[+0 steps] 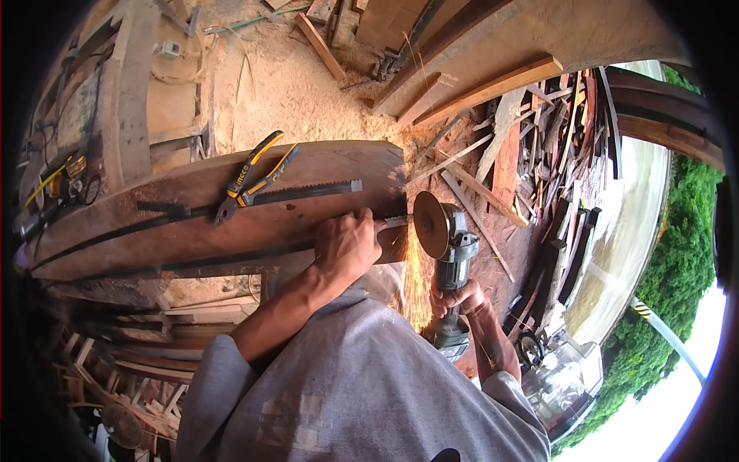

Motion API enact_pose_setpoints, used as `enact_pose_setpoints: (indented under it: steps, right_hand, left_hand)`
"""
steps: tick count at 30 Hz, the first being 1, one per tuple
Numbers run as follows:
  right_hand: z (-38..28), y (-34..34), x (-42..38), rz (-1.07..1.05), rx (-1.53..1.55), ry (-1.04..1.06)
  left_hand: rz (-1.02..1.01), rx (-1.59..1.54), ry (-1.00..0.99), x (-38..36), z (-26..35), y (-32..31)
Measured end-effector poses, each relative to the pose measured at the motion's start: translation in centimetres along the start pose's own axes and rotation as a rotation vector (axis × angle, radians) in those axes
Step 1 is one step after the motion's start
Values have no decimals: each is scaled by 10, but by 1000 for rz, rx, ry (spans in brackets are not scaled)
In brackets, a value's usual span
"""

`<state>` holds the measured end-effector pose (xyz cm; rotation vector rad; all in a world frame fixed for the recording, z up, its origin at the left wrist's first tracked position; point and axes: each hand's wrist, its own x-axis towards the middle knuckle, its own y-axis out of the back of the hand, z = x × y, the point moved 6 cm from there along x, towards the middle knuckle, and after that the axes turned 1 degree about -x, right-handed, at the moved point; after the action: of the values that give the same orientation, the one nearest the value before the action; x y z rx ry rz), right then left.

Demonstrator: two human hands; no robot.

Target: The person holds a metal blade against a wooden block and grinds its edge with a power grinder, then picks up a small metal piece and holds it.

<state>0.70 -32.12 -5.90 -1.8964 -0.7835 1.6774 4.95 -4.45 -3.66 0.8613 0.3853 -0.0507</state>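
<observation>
My left hand (348,245) is closed round a short toothed saw blade (396,222) at the end of a dark wooden plank (300,217), and the blade's tip meets the disc. Gripped in my right hand (462,297) is an angle grinder (453,266) with its brown disc (433,224) upright. Orange sparks (416,285) stream down from the contact. Pliers (250,177) with yellow and black handles lie on the plank, near a longer toothed blade strip (308,192) and a short dark metal piece (163,207).
Sawdust covers the floor (262,100) beyond the plank. Scrap wood (539,154) is heaped on the right, with a vehicle (558,381) below it. A large board (500,54) leans at the upper right. More timber (154,354) is stacked at lower left.
</observation>
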Motion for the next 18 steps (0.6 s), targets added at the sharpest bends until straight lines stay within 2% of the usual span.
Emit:
enact_pose_setpoints:
  steps: [5,7,18]
  right_hand:
    - [-4,3,0,-8,-43,12]
    - [-8,1,0,-30,-57,25]
    - [-8,3,4,-33,25,-23]
  left_hand:
    - [30,-38,-2,1,0,2]
    - [-16,-79,24,2,0,4]
    - [24,-39,17,0,1,3]
